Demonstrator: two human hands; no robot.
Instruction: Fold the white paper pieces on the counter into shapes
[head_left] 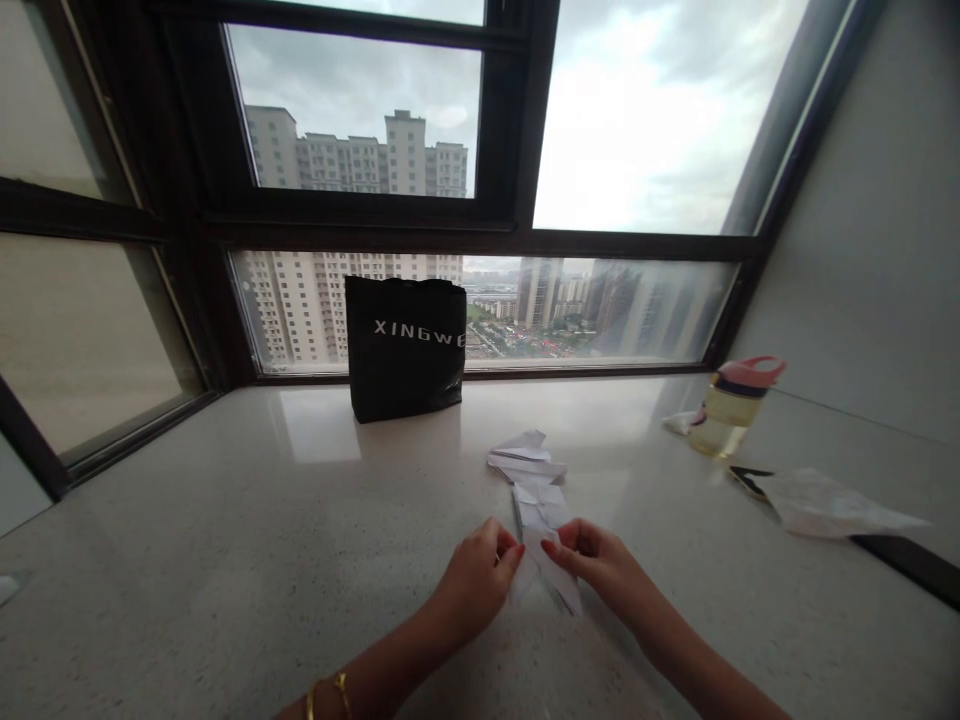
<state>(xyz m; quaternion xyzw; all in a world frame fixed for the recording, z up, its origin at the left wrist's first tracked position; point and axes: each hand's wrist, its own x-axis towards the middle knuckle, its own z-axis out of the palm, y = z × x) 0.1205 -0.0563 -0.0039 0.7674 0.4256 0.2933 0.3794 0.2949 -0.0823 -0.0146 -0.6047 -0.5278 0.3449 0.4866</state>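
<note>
My left hand (478,575) and my right hand (596,562) meet over a piece of folded white paper (551,570) lying on the pale stone counter (225,540). Both hands pinch the paper's near part with curled fingers; the nails are red. A gold bangle sits on my left wrist. Just beyond the hands lie more folded white paper pieces (526,458), stacked loosely toward the window.
A black bag (405,345) with white lettering stands by the window. At the right are a bottle with a pink lid (731,405), a crumpled clear plastic wrapper (829,503) and a dark flat object (911,565) under it. Window frames bound the counter at back and left.
</note>
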